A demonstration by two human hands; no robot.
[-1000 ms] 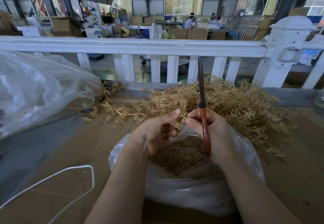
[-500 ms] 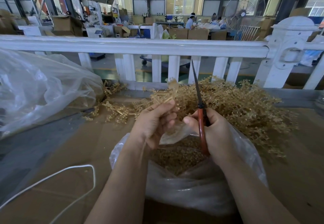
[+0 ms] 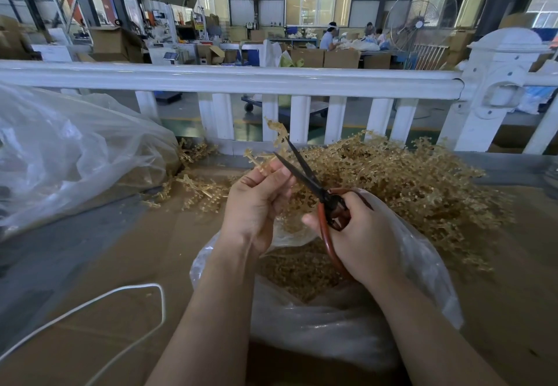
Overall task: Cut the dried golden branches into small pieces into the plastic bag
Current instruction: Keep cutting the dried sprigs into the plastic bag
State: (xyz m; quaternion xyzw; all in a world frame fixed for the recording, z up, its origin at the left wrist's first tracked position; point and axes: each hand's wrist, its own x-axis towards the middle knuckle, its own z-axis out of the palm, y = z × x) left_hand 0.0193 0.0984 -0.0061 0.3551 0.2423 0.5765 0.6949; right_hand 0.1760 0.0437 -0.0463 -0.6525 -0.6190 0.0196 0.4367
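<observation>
A golden branch is pinched upright in the fingers of the left hand, above the plastic bag on the worktop. It is judged light, stiff and brittle — best held low on the stem. The scissors are gripped by the right hand, its fingers curled through the handles. Against 0.5 s ago, the blades are seen parted and tilted left toward the branch — then closed and nearly upright.

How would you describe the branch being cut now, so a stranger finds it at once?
Below the white railing lies a golden pile. Left of it, the left hand holds one branch up between open scissors. Only this branch is raised.
</observation>
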